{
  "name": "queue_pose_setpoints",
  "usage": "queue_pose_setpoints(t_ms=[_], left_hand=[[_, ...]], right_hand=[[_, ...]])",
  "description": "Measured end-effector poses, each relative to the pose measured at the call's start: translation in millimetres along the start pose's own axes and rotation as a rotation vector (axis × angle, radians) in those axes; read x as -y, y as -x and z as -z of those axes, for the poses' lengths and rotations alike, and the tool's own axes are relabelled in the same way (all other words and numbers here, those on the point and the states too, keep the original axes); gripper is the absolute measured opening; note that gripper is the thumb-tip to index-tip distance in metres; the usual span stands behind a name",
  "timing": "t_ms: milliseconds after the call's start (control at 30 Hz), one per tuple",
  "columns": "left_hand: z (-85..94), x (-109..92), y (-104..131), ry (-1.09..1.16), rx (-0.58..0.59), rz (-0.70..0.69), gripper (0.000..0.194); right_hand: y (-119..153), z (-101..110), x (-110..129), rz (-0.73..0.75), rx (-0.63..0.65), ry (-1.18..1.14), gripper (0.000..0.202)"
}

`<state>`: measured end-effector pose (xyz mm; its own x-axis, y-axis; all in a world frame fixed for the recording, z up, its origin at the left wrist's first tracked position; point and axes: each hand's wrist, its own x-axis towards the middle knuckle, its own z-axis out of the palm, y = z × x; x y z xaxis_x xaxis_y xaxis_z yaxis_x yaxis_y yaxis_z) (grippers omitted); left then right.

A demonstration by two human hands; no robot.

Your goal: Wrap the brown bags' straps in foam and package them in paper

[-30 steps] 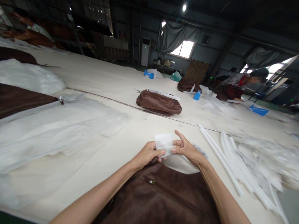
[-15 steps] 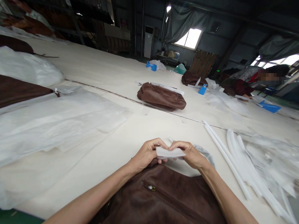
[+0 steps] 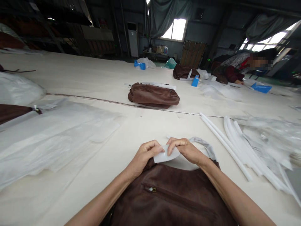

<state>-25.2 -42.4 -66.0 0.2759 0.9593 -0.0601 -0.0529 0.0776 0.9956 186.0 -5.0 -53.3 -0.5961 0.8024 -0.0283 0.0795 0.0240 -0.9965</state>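
Note:
Between my two hands is a small white sheet (image 3: 162,157), thin like foam or paper. My left hand (image 3: 144,156) pinches its left end, thumb on top. My right hand (image 3: 185,150) grips the other end, with the fingers bent over the sheet. Below them a dark brown leather bag (image 3: 174,197) lies close to me, its zipper with a brass-coloured pull facing up. A strap wrapped in whitish material (image 3: 205,145) curves out from the bag's top, behind my right hand. The undersides of both hands are hidden.
Another brown bag (image 3: 154,95) lies mid-table. White foam tubes (image 3: 225,147) and clear plastic (image 3: 270,135) are at right. Flat translucent plastic sheets (image 3: 77,128) cover the left. Across the table a co-worker (image 3: 235,70) bends over near blue pieces (image 3: 261,88) and a further brown bag (image 3: 185,72).
The white sheet has tilted, so more of its face shows, and my right fingers have shifted over it. My view has turned slightly right, moving the background left.

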Motion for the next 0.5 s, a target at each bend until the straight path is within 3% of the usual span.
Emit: queue_pose_setpoints(t_ms=[167, 300, 400, 500], left_hand=[[-4.0, -2.2, -7.2, 0.031, 0.027, 0.098, 0.056], [-6.3, -17.4, -14.2, -0.149, 0.136, 0.15, 0.048], [-9.7, -24.7, -13.6, -0.368, 0.109, 0.125, 0.053], [-8.4, -19.6, -17.1, -0.502, 0.066, 0.141, 0.063]], right_hand=[[-4.0, 4.3, 10.3, 0.081, 0.034, 0.064, 0.025], [-4.1, 7.6, 16.2, 0.138, 0.026, 0.185, 0.03], [10.9, 10.4, 20.0, 0.18, -0.068, 0.236, 0.033], [44.6, 23.1, 14.8, 0.193, -0.262, 0.222, 0.035]])
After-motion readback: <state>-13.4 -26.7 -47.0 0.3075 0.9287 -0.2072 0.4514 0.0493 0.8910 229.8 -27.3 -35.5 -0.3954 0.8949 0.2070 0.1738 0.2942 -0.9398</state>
